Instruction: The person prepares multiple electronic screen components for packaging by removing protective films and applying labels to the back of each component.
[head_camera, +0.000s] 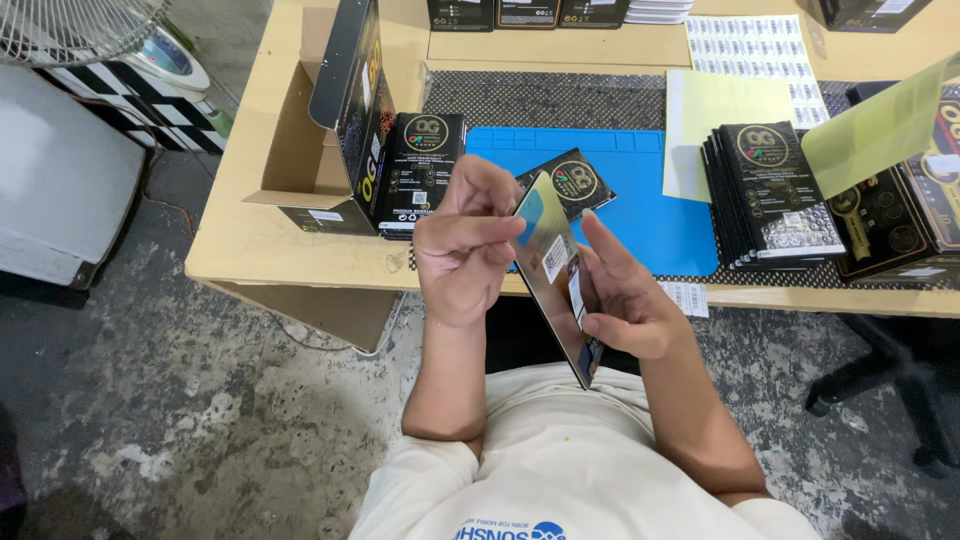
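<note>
Step in hand, as judged: label work on flat packet (556, 275); left hand (465, 255) pinches upper edge, fingers closed on it; right hand (625, 300) supports lower side, fingers closed along edge; packet tilted, held above table (250, 240) edge, near blue mat (640, 190); next move calls for steady hold, precise fingertip pressure on white label.

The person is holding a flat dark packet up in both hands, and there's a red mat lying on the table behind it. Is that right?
Not quite: the mat on the table is blue, not red, as the head view shows. The rest holds: the left hand and right hand both hold the flat dark packet up.
</note>
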